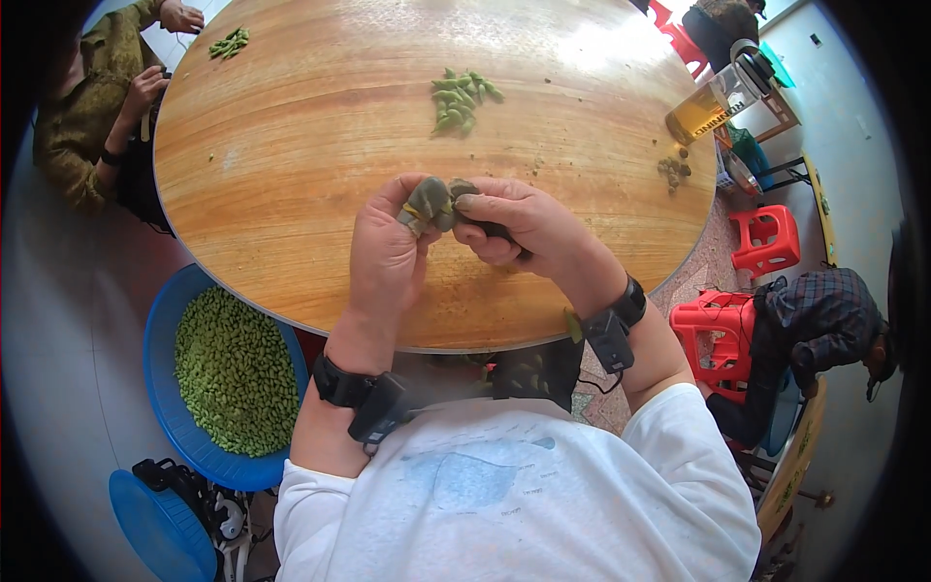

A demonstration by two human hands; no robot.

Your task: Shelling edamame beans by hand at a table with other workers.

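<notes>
Over the near half of the round wooden table (291, 184), my two hands meet at the fingertips. My left hand (381, 242) is closed on a crumpled grey-green piece (427, 202) with a little yellow on it; its exact kind does not show. My right hand (524, 225) pinches at the same spot, thumb on top. Under its curled fingers a dark strip (497, 231) pokes out, partly hidden. Beyond my hands lies a small heap of green bean pods (464, 100). Dark bands with small black boxes sit on both my wrists.
A blue basin (160, 364) full of shelled green beans stands left of me, another blue basin (145, 529) below it. A jug of amber liquid (713, 105) and brown crumbs (672, 172) are at the table's right. Red stools (766, 240) and people sit around.
</notes>
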